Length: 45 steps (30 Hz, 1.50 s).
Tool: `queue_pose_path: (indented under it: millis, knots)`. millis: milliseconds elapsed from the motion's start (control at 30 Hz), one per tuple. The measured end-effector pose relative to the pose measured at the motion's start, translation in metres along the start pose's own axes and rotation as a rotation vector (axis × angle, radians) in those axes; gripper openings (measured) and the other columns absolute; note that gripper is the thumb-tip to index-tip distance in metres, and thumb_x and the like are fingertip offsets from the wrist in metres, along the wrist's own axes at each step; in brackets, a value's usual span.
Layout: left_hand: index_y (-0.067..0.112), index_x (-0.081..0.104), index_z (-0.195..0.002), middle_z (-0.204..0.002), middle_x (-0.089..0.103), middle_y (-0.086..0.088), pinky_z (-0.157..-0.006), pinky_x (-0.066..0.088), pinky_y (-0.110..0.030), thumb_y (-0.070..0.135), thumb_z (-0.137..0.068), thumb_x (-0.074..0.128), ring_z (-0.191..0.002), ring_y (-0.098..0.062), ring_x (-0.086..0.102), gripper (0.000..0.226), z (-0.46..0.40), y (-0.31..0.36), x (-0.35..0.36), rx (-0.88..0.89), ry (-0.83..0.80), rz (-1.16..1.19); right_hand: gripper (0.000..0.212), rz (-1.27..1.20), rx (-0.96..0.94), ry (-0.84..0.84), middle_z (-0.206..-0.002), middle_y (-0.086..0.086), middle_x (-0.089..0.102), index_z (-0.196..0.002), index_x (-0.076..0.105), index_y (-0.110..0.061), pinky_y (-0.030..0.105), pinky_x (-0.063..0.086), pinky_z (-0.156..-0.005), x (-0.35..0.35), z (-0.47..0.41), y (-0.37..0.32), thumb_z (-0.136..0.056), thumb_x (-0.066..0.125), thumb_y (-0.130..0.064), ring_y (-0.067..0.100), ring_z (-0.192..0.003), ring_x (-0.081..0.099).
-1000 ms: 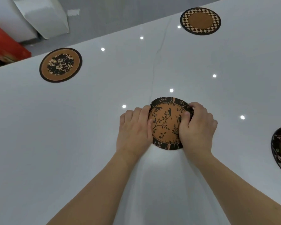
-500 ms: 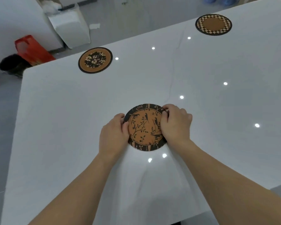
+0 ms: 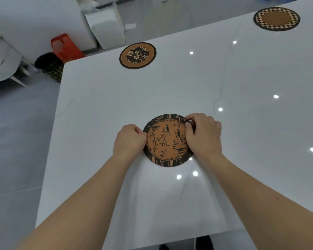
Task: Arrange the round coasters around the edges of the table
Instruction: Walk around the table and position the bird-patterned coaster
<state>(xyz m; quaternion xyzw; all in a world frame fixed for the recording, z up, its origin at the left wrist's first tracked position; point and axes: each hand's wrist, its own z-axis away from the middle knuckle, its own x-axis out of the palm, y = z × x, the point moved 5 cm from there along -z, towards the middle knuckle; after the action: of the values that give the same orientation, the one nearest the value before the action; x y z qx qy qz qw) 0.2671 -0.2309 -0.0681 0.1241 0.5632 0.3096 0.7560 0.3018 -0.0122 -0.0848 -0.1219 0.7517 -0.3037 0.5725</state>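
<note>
The bird-pattern coaster (image 3: 167, 140) lies flat on the white table (image 3: 251, 134), directly between the two hands and somewhat in from the near edge of the table. Being round, it has no long axis; orientation shows only in its printed pattern. Both hands are equally near, one on each side of its rim.

The left hand (image 3: 129, 140) is curled, fingers folded under, and touches the left rim with the thumb side. The right hand (image 3: 203, 135) is also curled, nearly closed, with thumb and fingertips pinching the upper right rim; part of the rim is hidden beneath it. Whether the coaster is lifted off the table at that point cannot be told.

Two further coasters lie along the far edge: the floral coaster (image 3: 137, 55) near the far left corner, and the checkered coaster (image 3: 276, 18) further right, well apart from the hands.

Judgement: the coaster in hand probably needs to be drawn toward the near edge, toward the person.
</note>
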Motion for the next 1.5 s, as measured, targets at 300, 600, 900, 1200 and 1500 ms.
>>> queue_pose_path:
  millis: [300,600,900,1200,1500]
  knots:
    - [0.012,0.061,-0.069,-0.065,0.061,0.001,-0.053,0.036,-0.023,0.023,-0.085,0.068,-0.059,-0.013,0.053,0.021,0.013,-0.031,-0.014,-0.035,-0.134,0.006,0.015,-0.034,-0.086,-0.130,-0.070,-0.019,0.056,-0.090,0.065,-0.033,0.030,0.027,-0.086,0.005,0.012,-0.003,-0.086,0.052,-0.034,0.011,-0.084,0.050]
    - [0.008,0.065,-0.072,-0.060,0.063,0.002,-0.056,0.038,-0.024,0.023,-0.080,0.075,-0.054,-0.012,0.048,0.019,0.054,-0.056,-0.022,-0.059,-0.321,0.005,0.011,-0.039,-0.096,-0.271,-0.061,-0.011,0.058,-0.078,0.060,-0.030,0.031,0.037,-0.084,-0.007,0.057,-0.011,-0.086,0.054,-0.027,0.010,-0.069,0.056]
    - [0.006,0.071,-0.074,-0.061,0.073,0.006,-0.062,0.040,-0.023,0.024,-0.079,0.077,-0.060,-0.003,0.062,0.019,0.089,-0.071,-0.017,-0.035,-0.415,0.003,0.014,0.052,-0.145,-0.294,-0.055,-0.012,0.050,-0.067,0.057,-0.029,0.031,0.038,-0.077,-0.017,0.091,-0.008,-0.080,0.051,-0.030,0.009,-0.062,0.049]
    - [0.016,0.072,-0.069,-0.065,0.075,0.008,-0.063,0.041,-0.023,0.026,-0.078,0.078,-0.057,0.005,0.064,0.015,0.091,-0.073,-0.015,-0.029,-0.486,-0.011,0.018,0.104,-0.184,-0.285,-0.055,-0.011,0.048,-0.060,0.053,-0.024,0.027,0.030,-0.074,-0.015,0.093,-0.007,-0.077,0.052,-0.031,0.012,-0.061,0.046]
    - [0.016,0.072,-0.067,-0.067,0.076,0.005,-0.065,0.041,-0.027,0.026,-0.076,0.078,-0.054,0.007,0.062,0.015,0.089,-0.071,-0.014,-0.038,-0.548,-0.041,0.032,0.146,-0.198,-0.253,-0.054,-0.008,0.048,-0.054,0.049,-0.019,0.031,0.033,-0.074,-0.013,0.095,-0.006,-0.081,0.046,-0.037,0.016,-0.062,0.045]
